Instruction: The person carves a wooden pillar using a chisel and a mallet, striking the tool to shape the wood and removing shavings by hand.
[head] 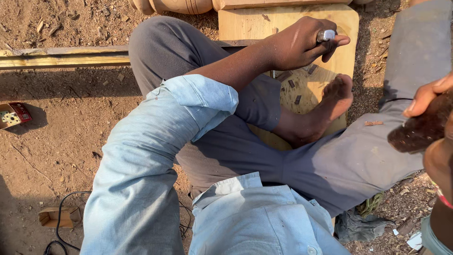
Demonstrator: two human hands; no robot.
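Left hand (302,45) fingers pinch a small metal piece (326,35) — right hand's (427,97) grip unclear.

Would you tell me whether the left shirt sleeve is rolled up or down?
Rolled up: the sleeve ends in a folded cuff at the elbow, forearm bare.

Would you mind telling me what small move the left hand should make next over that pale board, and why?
Probably lower the left hand so the small metal tool it pinches meets the pale wooden board. The hand sits above the board, dark chips lie on it near the bare foot, and the foot rests on the wood. The right hand is off at the edge.
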